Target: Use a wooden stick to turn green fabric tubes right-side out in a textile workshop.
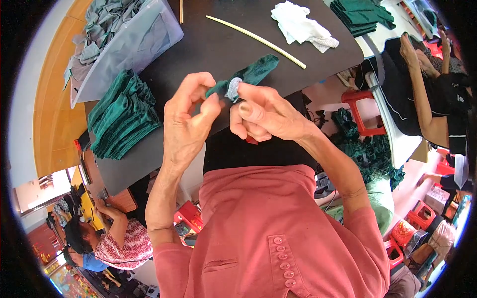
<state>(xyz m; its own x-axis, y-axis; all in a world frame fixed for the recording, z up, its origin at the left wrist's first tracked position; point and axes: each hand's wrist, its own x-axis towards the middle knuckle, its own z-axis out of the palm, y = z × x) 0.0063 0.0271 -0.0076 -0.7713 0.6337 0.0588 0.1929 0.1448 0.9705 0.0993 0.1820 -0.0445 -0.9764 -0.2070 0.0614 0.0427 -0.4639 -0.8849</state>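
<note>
My left hand (186, 116) and my right hand (263, 114) are raised together over the near edge of a dark table (218, 44). Both pinch a narrow strip of dark green velvety cloth (253, 73) that sticks up and to the right. A small grey-white patch (232, 88) sits on the cloth right at my right fingertips. My left thumb and forefinger hold the lower end of the strip; the other fingers are spread.
A stack of folded green cloth (121, 116) lies left of my hands. A clear bin of grey fabric (124, 42) stands at the back left. A long pale stick (256, 39), white cloth (300, 25) and more green cloth (362, 15) lie farther back. Other people sit at right (422, 84) and lower left (114, 238).
</note>
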